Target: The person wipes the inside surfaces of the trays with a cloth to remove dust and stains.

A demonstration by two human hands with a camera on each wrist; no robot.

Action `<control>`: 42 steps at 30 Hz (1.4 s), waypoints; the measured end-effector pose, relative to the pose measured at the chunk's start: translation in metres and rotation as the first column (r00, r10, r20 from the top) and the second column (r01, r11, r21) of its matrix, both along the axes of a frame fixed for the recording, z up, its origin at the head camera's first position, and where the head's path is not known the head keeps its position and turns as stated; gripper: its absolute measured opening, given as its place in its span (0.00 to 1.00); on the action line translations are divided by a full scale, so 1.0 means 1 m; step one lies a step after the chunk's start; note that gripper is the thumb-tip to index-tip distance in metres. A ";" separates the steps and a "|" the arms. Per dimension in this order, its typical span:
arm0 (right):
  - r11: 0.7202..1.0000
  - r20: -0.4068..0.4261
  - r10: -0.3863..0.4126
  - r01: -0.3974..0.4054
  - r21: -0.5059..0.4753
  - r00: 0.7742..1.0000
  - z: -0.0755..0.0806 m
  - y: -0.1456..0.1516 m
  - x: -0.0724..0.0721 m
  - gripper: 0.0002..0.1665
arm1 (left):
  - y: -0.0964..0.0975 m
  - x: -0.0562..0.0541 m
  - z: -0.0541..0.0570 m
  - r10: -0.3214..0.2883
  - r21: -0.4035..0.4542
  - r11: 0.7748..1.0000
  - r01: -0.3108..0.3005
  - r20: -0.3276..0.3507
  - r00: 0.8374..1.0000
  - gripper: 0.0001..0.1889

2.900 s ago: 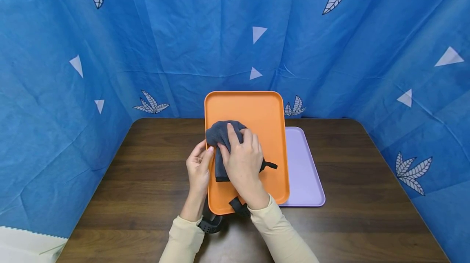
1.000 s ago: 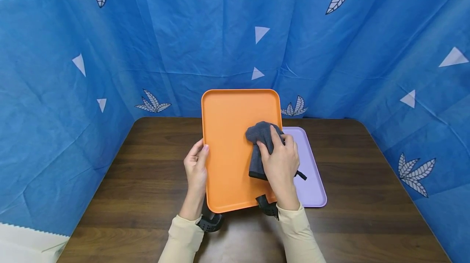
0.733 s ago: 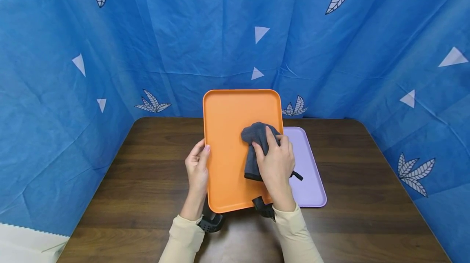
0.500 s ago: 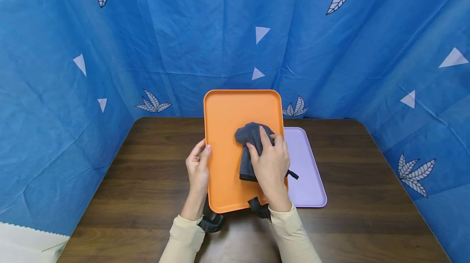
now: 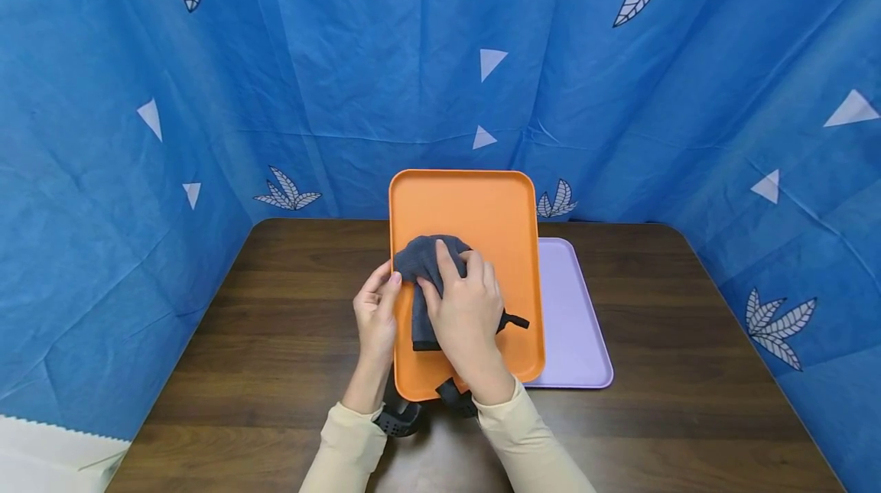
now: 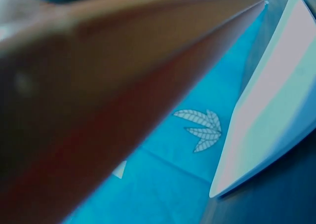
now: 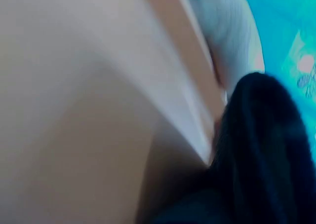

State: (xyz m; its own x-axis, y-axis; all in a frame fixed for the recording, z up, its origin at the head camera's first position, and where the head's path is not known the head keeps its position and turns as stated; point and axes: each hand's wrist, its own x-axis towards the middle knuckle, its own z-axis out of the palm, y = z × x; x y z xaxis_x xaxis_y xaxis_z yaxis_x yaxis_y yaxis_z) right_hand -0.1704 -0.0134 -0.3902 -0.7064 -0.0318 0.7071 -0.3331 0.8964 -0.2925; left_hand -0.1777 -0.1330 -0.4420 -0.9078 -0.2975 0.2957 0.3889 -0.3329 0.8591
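An orange tray (image 5: pixel 482 206) is held up, tilted toward the head camera, over the table. My left hand (image 5: pixel 375 321) grips its left edge, thumb at the front rim and fingers behind, partly hidden. On the tray's face my right hand (image 5: pixel 469 317) holds a bunched dark grey cloth (image 5: pixel 428 257) with a black hem and a black loop (image 5: pixel 515 321). The cloth lies at the left side of the tray, close by the left thumb. In the left wrist view the tray's underside (image 6: pixel 123 86) shows large and blurred. The right wrist view shows the dark cloth (image 7: pixel 266 145) against the tray (image 7: pixel 74 110).
A lilac tray (image 5: pixel 571 317) lies flat on the brown wooden table (image 5: pixel 661 325), partly covered by the orange one in the head view. Blue curtains (image 5: pixel 344 80) with leaf prints hang behind and at both sides. Each wrist wears a black camera band (image 5: pixel 399 420).
Between one second ago and now, my right hand has slid the cloth leftward across the orange tray, from its right side to its left. The tray has shifted slightly right, still in my left hand.
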 end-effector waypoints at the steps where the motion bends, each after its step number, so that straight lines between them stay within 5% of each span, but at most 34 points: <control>1: 1.000 -0.014 0.000 0.000 0.019 1.000 0.000 -0.003 0.001 0.32 | 0.000 0.000 0.000 0.000 -0.005 1.000 0.000 -0.004 1.000 0.16; 10: 0.993 -0.074 0.012 -0.004 0.116 0.997 -0.003 -0.015 0.007 0.31 | -0.004 0.000 0.000 0.034 -0.053 0.998 -0.035 -0.025 0.999 0.16; 19: 0.998 -0.064 0.057 -0.055 0.039 0.996 -0.006 -0.008 0.008 0.32 | -0.003 -0.002 -0.001 0.031 -0.005 1.000 -0.031 -0.021 0.999 0.17; 25: 0.998 -0.013 0.063 -0.064 -0.019 0.998 -0.007 0.003 0.006 0.33 | -0.002 -0.002 0.001 0.023 0.037 0.999 -0.023 -0.009 1.000 0.19; 42: 0.987 0.156 -0.030 0.054 -0.151 0.987 -0.010 0.054 -0.004 0.33 | -0.007 -0.001 0.002 0.073 -0.014 0.997 -0.073 0.018 0.997 0.18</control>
State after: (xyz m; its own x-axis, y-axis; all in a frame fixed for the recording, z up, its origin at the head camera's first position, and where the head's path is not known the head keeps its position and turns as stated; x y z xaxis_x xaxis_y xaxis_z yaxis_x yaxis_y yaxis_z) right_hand -0.1742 0.0408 -0.4000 -0.8048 0.1012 0.5848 -0.2369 0.8487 -0.4729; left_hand -0.1785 -0.1396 -0.4396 -0.8892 -0.3593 0.2833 0.3955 -0.2923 0.8707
